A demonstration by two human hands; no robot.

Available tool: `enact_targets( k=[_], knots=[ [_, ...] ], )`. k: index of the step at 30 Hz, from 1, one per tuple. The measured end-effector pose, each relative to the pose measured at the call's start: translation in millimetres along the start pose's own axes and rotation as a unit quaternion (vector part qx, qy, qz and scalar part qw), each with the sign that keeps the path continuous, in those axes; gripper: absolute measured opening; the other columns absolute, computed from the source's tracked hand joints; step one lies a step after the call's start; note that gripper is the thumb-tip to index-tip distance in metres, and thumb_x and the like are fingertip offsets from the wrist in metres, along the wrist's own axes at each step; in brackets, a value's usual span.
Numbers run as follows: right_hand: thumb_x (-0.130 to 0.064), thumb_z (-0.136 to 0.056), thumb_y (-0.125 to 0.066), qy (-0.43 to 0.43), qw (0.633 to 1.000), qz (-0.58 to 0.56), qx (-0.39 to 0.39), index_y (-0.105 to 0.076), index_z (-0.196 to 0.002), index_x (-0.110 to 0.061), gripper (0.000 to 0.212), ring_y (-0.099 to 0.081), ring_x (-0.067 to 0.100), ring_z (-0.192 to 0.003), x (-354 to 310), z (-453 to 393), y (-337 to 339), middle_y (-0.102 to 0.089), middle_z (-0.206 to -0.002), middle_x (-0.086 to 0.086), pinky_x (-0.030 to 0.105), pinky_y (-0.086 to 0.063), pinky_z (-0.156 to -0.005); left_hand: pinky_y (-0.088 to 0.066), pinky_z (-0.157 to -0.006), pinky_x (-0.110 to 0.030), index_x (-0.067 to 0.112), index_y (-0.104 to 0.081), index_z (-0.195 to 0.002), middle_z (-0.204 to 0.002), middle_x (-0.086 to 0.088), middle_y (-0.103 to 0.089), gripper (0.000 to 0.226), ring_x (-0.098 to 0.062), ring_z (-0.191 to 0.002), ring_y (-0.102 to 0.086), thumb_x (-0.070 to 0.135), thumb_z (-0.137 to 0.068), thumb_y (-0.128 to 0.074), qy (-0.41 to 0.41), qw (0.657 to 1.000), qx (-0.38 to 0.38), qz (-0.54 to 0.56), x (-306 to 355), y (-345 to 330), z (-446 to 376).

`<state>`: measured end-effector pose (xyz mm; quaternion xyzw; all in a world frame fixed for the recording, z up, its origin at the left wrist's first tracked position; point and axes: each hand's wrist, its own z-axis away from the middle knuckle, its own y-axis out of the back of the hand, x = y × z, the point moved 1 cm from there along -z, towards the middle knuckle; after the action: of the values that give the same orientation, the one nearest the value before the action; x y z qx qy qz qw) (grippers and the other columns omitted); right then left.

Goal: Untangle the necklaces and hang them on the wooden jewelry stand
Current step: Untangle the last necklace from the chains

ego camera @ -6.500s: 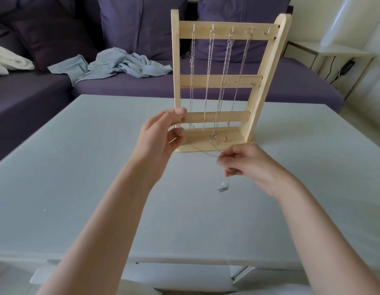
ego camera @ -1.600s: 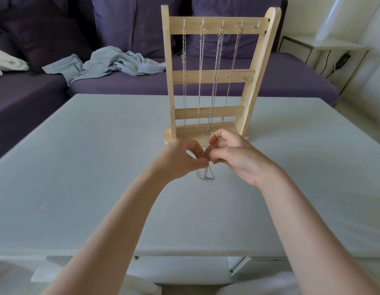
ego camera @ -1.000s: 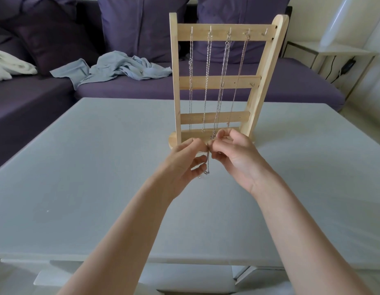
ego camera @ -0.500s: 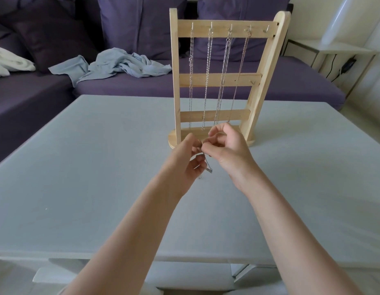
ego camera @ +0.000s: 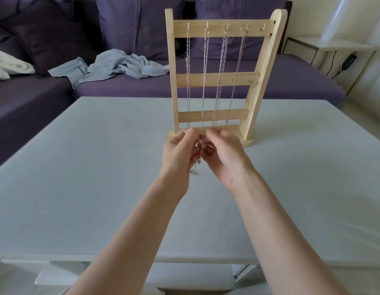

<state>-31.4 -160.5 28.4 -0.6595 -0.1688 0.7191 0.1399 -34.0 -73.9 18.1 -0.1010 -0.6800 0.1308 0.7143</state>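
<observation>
Pale grey table (ego camera: 99,177) stands before a purple sofa (ego camera: 184,86) on which a light blue cloth (ego camera: 121,67) lies crumpled. Wooden jewelry stand (ego camera: 218,79) sits upright on the far middle of the table; four hung necklaces (ego camera: 206,77) drop from the hooks of its top bar, and the fifth hook (ego camera: 263,28), at the right end, is bare. Just in front of the stand's base, left hand (ego camera: 180,154) and right hand (ego camera: 225,158) meet fingertip to fingertip, both pinching a thin loose necklace (ego camera: 197,160). Its chain hangs down between the palms, the lower end dangling just above the tabletop.
</observation>
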Motion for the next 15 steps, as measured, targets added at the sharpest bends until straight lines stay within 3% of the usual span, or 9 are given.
enact_targets(
  k=[3,6,10,15],
  knots=[
    [0.005,-0.085,-0.045,-0.007,0.999,0.025,0.035,-0.046,-0.068,-0.01,0.022,-0.044,0.01,-0.052,4,-2,6,-0.046,-0.057,0.0,0.02,-0.037,-0.054,-0.029,-0.05,-0.018,0.016,-0.046,-0.053,-0.051,0.007,-0.036,0.028,-0.007,-0.045,-0.031,0.01,-0.08,-0.049,0.0,0.994,0.004,-0.107,-2,2,-2],
    [0.003,-0.082,-0.052,0.014,0.992,0.108,0.068,-0.047,-0.08,-0.011,0.015,-0.046,0.01,-0.056,8,-4,14,-0.05,-0.062,-0.002,0.02,-0.039,-0.059,-0.03,-0.051,-0.02,0.013,-0.047,-0.066,-0.056,0.005,-0.032,0.014,-0.008,-0.044,-0.027,0.013,-0.079,-0.05,0.058,0.984,-0.019,-0.166,-4,5,-5],
    [0.004,-0.078,-0.055,0.033,0.988,0.144,0.051,-0.046,-0.081,-0.013,0.019,-0.045,0.013,-0.06,5,-3,19,-0.049,-0.062,-0.003,0.023,-0.039,-0.062,-0.029,-0.046,-0.018,0.013,-0.05,-0.069,-0.058,0.003,-0.039,0.015,-0.008,-0.043,-0.028,0.01,-0.083,-0.046,0.143,0.981,-0.064,-0.116,-3,5,-5],
    [0.005,-0.08,-0.053,0.018,0.992,0.115,0.053,-0.043,-0.08,-0.012,0.02,-0.047,0.011,-0.058,6,-4,20,-0.053,-0.059,-0.004,0.023,-0.039,-0.062,-0.027,-0.04,-0.016,0.015,-0.044,-0.063,-0.052,0.005,-0.036,0.022,-0.008,-0.041,-0.026,0.008,-0.084,-0.041,0.158,0.986,-0.043,0.005,-4,2,-6]
  ],
)
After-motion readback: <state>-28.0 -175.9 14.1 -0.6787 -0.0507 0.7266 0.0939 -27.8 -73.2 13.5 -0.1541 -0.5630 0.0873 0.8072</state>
